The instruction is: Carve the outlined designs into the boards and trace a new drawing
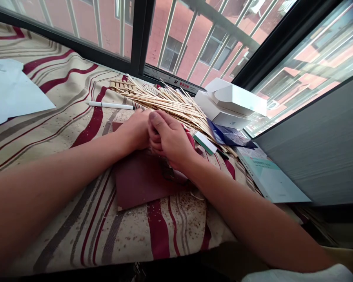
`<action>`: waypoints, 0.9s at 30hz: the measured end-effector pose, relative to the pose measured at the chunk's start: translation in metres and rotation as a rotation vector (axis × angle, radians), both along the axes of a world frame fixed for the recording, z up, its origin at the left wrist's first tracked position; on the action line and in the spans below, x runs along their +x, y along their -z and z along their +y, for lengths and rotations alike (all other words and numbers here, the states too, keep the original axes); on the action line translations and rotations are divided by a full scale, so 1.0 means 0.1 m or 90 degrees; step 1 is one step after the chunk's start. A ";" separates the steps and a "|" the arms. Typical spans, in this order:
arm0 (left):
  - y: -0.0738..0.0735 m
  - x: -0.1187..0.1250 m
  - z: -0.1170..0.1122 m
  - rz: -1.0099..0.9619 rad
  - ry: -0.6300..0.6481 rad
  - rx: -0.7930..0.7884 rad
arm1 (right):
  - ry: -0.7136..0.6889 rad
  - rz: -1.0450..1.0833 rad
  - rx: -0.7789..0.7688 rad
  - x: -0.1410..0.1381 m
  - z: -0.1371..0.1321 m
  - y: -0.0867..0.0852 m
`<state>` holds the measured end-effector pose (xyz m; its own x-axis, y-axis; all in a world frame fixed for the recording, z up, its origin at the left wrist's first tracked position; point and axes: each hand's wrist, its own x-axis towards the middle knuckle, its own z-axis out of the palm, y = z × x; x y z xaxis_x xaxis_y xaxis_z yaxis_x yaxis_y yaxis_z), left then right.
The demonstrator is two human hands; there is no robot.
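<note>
Both hands meet over a dark red sheet (141, 178) that lies on the striped cloth (61, 129). My left hand (135, 131) is curled, its fingers tucked under the right. My right hand (169, 139) is closed in a fist against it, thumb on top. Whatever they pinch between them is hidden. Just beyond the hands lies a big fan of thin wooden sticks (170, 103), and a small wooden frame (122, 85) sits at its far left end.
A white pen (110, 105) lies left of the sticks. White paper (11, 92) is at far left. White boxes (232, 103), a blue packet (229, 135), a small green-and-white card (205, 142) and a pale booklet (270, 178) crowd the right. The barred window (164, 35) runs behind.
</note>
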<state>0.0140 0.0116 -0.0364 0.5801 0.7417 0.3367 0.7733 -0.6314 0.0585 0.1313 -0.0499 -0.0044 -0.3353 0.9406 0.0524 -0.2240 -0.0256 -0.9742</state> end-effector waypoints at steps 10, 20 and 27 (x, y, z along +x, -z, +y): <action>-0.07 0.09 -0.08 0.049 -0.098 0.007 | 0.354 0.082 -0.015 0.12 -0.06 0.03; -0.01 0.05 -0.05 -0.003 -0.099 0.016 | 0.406 0.099 -0.011 0.16 -0.07 0.07; -0.01 0.02 -0.04 -0.015 -0.089 0.001 | 0.388 0.134 -0.037 0.17 -0.11 -0.05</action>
